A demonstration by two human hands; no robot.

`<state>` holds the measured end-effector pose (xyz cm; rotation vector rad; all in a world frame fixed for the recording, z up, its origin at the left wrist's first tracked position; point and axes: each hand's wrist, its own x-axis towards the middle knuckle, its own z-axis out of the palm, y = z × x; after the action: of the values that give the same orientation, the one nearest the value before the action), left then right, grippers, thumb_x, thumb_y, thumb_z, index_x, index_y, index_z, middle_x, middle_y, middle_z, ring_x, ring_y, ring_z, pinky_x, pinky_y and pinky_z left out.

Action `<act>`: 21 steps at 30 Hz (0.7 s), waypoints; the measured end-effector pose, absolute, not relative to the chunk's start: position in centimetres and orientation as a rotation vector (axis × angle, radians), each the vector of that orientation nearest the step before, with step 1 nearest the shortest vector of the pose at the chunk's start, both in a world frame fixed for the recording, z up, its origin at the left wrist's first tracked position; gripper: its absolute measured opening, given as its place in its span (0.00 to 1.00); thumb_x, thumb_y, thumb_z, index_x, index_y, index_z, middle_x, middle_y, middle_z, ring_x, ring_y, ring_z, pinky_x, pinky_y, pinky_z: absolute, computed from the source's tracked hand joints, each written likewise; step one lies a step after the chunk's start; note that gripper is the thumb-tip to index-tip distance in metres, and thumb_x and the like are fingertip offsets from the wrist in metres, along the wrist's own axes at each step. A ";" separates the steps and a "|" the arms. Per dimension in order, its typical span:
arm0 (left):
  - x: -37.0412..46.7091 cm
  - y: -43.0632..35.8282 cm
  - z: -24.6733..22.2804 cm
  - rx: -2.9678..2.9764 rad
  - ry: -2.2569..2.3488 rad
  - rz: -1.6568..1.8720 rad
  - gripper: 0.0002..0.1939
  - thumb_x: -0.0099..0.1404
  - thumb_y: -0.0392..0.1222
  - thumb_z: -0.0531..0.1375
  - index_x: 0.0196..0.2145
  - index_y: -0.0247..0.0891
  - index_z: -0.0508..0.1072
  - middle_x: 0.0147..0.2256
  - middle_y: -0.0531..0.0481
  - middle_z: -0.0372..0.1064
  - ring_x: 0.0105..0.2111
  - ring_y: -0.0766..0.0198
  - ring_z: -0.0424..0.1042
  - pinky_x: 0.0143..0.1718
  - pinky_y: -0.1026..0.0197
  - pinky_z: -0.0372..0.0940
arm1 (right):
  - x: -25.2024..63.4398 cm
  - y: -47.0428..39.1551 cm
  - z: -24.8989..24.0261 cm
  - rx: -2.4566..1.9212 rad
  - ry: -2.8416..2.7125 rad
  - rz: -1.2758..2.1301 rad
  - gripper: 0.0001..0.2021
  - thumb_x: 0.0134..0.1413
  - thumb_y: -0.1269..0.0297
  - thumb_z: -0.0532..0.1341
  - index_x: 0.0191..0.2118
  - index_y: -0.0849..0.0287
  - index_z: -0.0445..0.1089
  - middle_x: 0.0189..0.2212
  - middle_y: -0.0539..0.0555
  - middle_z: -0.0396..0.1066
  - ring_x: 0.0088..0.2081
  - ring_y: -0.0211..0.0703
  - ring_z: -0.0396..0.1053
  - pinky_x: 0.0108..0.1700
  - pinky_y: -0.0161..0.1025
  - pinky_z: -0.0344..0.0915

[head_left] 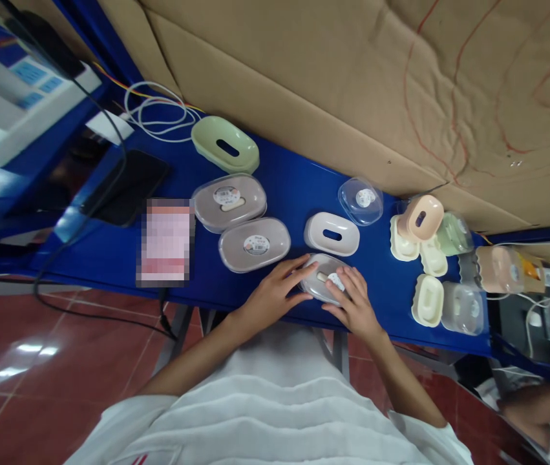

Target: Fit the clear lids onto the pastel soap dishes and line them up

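Observation:
Close to the table's front edge, a small oval box [321, 270] with a clear lid sits between my hands. A cream tab or slot and a round white sticker show on its lid. My left hand [287, 284] holds the box's left side, thumb and fingers curved round the edge. From the right, my right hand [355, 300] grips it, with fingers over the lid beside the sticker and the thumb at the near edge. Just behind it stands a white oval tray [347, 242] with a slot in its floor. A loose clear lid [355, 194] lies farther back.
Left are two larger lidded boxes [255, 229], a green slotted tray [207, 132], a coiled white cable [168, 135], and a blurred pink sheet [165, 245]. Cream scalloped trays [424, 310] and a peach tray [427, 206] stand right. Brown cardboard [304, 90] walls the table's back.

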<state>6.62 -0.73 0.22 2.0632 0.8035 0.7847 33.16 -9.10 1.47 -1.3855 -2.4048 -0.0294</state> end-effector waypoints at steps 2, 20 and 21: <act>6.6 -1.1 0.6 2.132 0.816 0.836 0.31 0.76 0.42 0.62 0.73 0.47 0.60 0.70 0.40 0.63 0.69 0.54 0.66 0.68 0.49 0.67 | 32.4 -9.3 1.5 -1.441 -2.389 -0.071 0.33 0.68 0.58 0.66 0.74 0.50 0.59 0.70 0.64 0.64 0.73 0.61 0.58 0.71 0.65 0.60; -2.1 3.2 7.4 2.437 1.516 1.249 0.14 0.73 0.31 0.59 0.53 0.43 0.75 0.49 0.44 0.80 0.49 0.50 0.78 0.54 0.46 0.68 | 29.9 6.9 4.5 -1.774 -2.204 0.009 0.28 0.77 0.64 0.45 0.77 0.61 0.52 0.74 0.64 0.57 0.76 0.56 0.51 0.76 0.63 0.48; -2.7 4.2 8.2 2.485 1.527 1.239 0.14 0.73 0.32 0.59 0.53 0.42 0.75 0.48 0.43 0.80 0.49 0.50 0.78 0.53 0.46 0.69 | 30.6 7.1 4.3 -1.826 -2.190 -0.032 0.27 0.76 0.66 0.46 0.75 0.63 0.55 0.72 0.65 0.60 0.75 0.58 0.53 0.75 0.64 0.47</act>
<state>-2.71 4.21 8.18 2.4847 1.5270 1.2393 30.64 7.11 4.29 -1.8256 -2.1900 -0.0318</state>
